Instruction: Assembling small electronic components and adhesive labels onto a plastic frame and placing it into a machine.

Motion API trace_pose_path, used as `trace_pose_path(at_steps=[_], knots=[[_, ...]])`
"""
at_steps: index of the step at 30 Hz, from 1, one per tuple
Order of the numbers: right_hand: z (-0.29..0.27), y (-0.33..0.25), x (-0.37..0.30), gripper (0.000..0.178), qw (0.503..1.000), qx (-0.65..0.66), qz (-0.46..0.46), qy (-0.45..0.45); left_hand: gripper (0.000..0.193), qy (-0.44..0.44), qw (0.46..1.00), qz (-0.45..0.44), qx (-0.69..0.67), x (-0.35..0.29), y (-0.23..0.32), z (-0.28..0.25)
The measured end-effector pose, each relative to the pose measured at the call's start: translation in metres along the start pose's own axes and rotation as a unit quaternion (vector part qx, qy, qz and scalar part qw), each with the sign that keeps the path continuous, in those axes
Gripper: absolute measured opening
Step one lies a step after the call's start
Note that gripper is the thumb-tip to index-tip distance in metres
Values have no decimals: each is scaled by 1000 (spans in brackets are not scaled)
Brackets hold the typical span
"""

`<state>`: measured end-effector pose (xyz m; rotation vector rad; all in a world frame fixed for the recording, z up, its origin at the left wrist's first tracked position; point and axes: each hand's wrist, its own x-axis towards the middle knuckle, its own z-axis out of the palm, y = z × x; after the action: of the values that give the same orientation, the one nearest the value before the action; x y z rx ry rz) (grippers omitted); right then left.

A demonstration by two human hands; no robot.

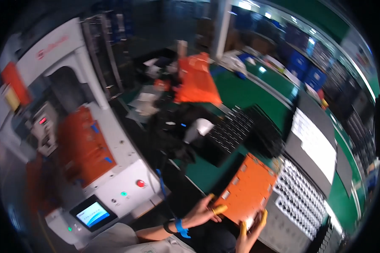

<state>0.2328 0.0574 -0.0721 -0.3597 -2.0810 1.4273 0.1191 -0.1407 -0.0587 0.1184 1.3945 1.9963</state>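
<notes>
A flat orange rectangular plate (250,185) with small slots and clips along its edges is tilted between my two hands, right of centre and low in view. My left hand (204,212), with yellow covers on its fingers and a blue band at the wrist, grips the plate's near left edge. At the near right corner, my right hand (252,232) closes on the plate, its thumb and a finger also in yellow covers. A small whitish patch shows by the right fingertips, too blurred to name. The undersides of the fingers are hidden.
On the left stands a white press-like machine (133,168) with an orange fixture (86,145), a red button (140,183) and a lit screen (93,213). Black slotted trays (230,130), an orange bag (197,80) and a tray of small grey parts (299,200) lie on the green bench (261,95).
</notes>
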Motion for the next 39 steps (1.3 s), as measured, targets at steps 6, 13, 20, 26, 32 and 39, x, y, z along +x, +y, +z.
trace_pose_path(at_steps=[6,13,20,26,32,39], knots=[[-9,-45,2,61,992,51,104,-43,44,-68,997,-10,-39,-19,3,11],[8,-72,5,82,911,362,200,-13,51,-67,997,31,-16,-29,8,14],[26,-108,11,91,941,303,101,-115,61,-118,981,94,-124,-44,5,25],[50,-144,12,99,946,254,1,-203,73,-134,964,203,-110,-73,5,31],[79,-178,-3,108,929,213,-91,-289,51,-45,913,391,-107,-137,17,-14],[142,-244,-55,101,732,394,-46,-554,53,95,740,629,-220,-263,56,-82]])
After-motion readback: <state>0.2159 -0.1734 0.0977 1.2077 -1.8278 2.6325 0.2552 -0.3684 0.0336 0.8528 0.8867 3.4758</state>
